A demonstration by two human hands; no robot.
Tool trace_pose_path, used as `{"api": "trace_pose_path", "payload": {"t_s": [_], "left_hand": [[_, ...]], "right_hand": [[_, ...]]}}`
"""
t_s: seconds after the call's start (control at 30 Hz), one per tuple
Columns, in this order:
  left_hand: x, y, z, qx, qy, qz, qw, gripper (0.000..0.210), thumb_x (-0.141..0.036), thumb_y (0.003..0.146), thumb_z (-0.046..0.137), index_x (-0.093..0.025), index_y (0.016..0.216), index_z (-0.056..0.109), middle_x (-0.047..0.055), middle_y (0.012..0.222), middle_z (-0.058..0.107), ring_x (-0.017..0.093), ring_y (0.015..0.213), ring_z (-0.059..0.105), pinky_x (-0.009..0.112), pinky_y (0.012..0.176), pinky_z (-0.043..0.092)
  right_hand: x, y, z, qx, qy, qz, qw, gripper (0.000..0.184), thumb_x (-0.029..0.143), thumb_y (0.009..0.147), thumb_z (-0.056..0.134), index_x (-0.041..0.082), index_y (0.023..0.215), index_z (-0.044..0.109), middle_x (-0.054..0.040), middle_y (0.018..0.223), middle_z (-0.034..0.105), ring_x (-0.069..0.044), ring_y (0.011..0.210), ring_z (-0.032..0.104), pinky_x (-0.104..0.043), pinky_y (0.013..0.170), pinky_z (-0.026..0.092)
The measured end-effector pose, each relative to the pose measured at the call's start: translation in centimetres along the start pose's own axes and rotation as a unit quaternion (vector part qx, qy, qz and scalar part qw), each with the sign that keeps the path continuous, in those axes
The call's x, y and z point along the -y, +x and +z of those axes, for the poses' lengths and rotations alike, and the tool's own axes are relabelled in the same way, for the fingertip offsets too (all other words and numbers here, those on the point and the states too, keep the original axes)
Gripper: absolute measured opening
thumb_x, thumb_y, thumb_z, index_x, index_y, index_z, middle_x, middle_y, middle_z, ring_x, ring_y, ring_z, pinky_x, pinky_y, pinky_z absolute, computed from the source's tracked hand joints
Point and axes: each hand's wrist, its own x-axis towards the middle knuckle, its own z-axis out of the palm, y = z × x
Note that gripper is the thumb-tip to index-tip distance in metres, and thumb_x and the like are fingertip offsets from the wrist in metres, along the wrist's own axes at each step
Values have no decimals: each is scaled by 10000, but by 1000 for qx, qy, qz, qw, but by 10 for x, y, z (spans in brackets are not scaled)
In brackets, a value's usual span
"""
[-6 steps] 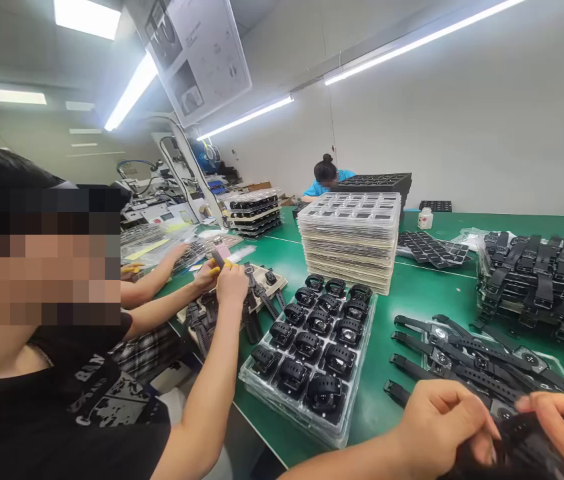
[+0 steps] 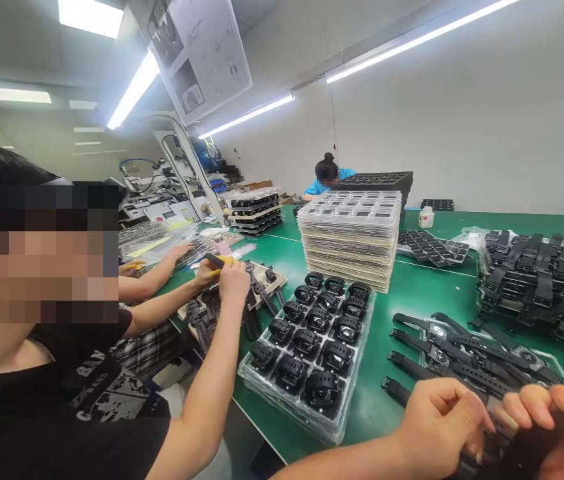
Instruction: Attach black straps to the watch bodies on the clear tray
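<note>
Two bare hands at lower right, nearest thing in view. Left hand (image 2: 435, 423): thumb and fingertips pinched together on the edge of a dark strap (image 2: 527, 453). Right hand (image 2: 555, 413): fingers curled, clamped on the same strap. Strap is between the hands, low in the frame, blurred; its lower part is cut off, details can't be read.

Just beyond the hands: loose pile of black watches (image 2: 482, 363), straps crossing one another, some backs up, lying over a clear tray (image 2: 557, 363) on the green desk (image 2: 379, 330). Left of that, near the desk edge: another clear tray, the filled one (image 2: 361, 357), five rows of three watches, straps looped.

Near left: co-worker in a black T-shirt (image 2: 37, 413), arms over the desk, holding a small dark piece (image 2: 213, 260) above a cream tray (image 2: 279, 283) with more watches.

Further back: tall stack of trays (image 2: 349, 250) behind the filled one; big stack of watches (image 2: 542, 280) at far right, straps draped down; black grid sheet (image 2: 432, 247) between them; white bottle (image 2: 426, 217) behind the sheet. Farthest: person in blue (image 2: 319, 183), head down, beside a black crate (image 2: 377, 180).
</note>
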Motion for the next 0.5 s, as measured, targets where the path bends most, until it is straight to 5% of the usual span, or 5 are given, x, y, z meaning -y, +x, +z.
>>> {"api": "trace_pose_path", "payload": {"t_s": [0.07,0.2,0.37,0.5], "left_hand": [[-3,0,-2,-27,40,26,998,630,-767,734,694,-141,714,630,-19,528,529,100,499,472,252,553,368],[-13,6,-9,-45,50,60,996,487,-638,810,722,-163,920,700,35,793,663,166,770,588,276,750,452],[-16,2,-11,165,45,3,985,533,-613,913,610,-184,1218,690,124,1160,713,274,1130,621,394,1009,440],[-11,-9,-10,248,-13,-65,966,562,-509,871,727,-214,1333,606,94,1019,736,229,936,708,373,880,520]], "right_hand": [[14,-15,24,19,-2,18,1000,474,523,736,850,244,618,485,29,614,413,-164,547,438,-309,480,531],[38,-28,50,10,69,89,994,373,361,725,911,219,781,571,61,707,389,-99,576,381,-190,499,488],[54,-34,62,28,138,92,986,259,330,862,799,211,845,570,63,716,354,-89,573,380,-169,527,494],[66,-30,70,35,146,39,988,203,280,910,743,203,859,562,62,728,357,-79,572,397,-166,535,486]]}}
